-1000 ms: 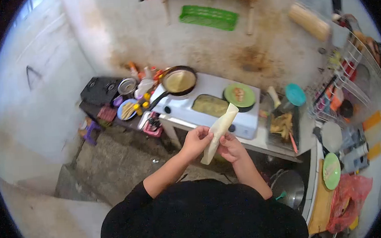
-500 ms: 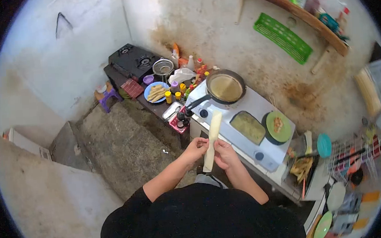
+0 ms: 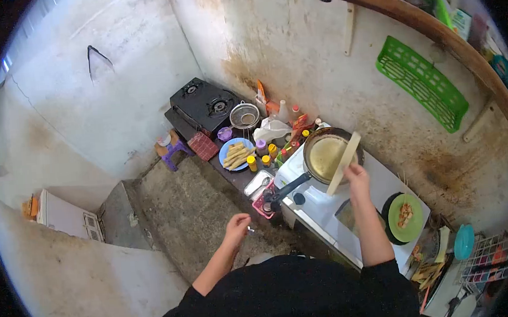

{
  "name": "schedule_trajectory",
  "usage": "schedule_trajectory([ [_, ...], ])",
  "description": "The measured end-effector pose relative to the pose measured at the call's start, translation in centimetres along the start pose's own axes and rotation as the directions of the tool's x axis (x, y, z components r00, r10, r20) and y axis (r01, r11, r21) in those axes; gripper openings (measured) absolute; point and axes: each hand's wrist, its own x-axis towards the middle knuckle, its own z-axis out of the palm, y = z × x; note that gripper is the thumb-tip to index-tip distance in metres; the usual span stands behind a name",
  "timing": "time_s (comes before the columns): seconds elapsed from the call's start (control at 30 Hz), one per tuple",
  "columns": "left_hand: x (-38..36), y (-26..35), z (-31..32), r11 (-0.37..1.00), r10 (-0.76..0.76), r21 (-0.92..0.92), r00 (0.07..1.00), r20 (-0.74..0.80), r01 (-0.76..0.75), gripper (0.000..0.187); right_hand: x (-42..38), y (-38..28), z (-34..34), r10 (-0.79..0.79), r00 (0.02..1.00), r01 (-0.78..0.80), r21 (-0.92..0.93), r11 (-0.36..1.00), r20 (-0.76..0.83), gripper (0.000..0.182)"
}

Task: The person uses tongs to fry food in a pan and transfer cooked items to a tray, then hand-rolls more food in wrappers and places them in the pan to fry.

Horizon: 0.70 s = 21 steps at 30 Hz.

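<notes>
Holding the rolled wrap (image 3: 343, 163) by its lower end, our right hand (image 3: 357, 178) pinches it between thumb and fingers so that it stands tilted, its upper end rising over the far rim of the frying pan (image 3: 327, 155). The pan sits on the white cooktop (image 3: 321, 204), its dark handle (image 3: 285, 189) pointing towards us. Our left hand (image 3: 237, 223) hangs free over the floor, well apart from the cooktop, fingers loosely curled; we cannot tell whether it holds anything small.

For a clean placement, we judge the following points to matter:
- Keep the pinch light, so the roll does not flatten or unwind.
- Lower the free end first, then lay the rest down along the pan's middle.
- Place the seam downward if we can feel it; it does not show here.
- Keep fingertips above the rim, since the pan may be hot.

Beside the pan, a green plate (image 3: 405, 217) with a little food stands near our right forearm; a blue plate (image 3: 236, 154) of finished rolls lies further left.
</notes>
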Motion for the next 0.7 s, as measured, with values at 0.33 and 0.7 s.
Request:
schedule_trajectory([
  [0.33,5.8,0.2,-5.2,0.981,-0.178,0.077,0.983,-0.043,0.181,0.013,8.1,-0.3,3.9,-0.331,0.942,0.249,-0.765,0.594,0.049,0.019],
  [0.7,16.8,2.2,-8.2,0.979,-0.185,0.13,0.941,0.284,0.154,0.011,11.9,4.8,5.5,-0.086,0.996,0.007,-0.973,0.23,-0.013,0.012],
])
